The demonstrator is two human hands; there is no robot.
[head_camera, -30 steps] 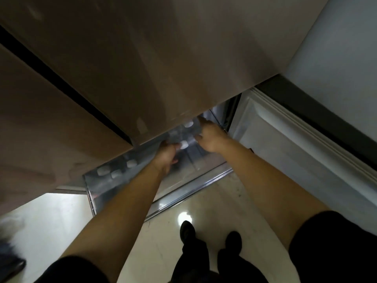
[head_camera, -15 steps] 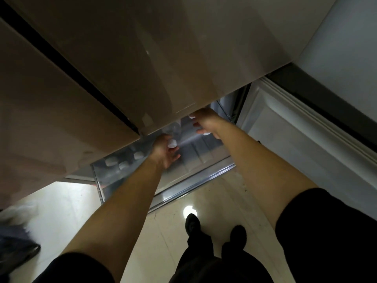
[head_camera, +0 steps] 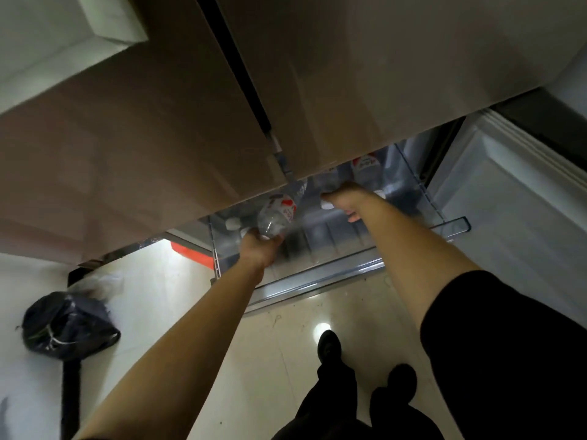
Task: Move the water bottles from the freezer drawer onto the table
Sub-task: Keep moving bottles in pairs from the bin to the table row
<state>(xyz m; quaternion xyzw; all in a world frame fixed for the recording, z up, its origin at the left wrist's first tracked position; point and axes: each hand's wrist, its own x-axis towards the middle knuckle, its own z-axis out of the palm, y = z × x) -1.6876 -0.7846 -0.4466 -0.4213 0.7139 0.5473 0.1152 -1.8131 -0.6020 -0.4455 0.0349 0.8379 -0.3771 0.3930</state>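
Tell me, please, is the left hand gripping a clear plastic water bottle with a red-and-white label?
Yes, the left hand is closed around the cap end of the clear plastic water bottle, lifted above the freezer drawer.

There is one view only, from the person's head, tilted steeply down and forward. It sits close above the open freezer drawer [head_camera: 333, 258] at twelve o'clock, with both outstretched arms and the floor [head_camera: 279, 338] at six o'clock.

A home kitchen: tall fridge [head_camera: 349, 74], open freezer drawer [head_camera: 317, 268], tiled floor [head_camera: 279, 338].
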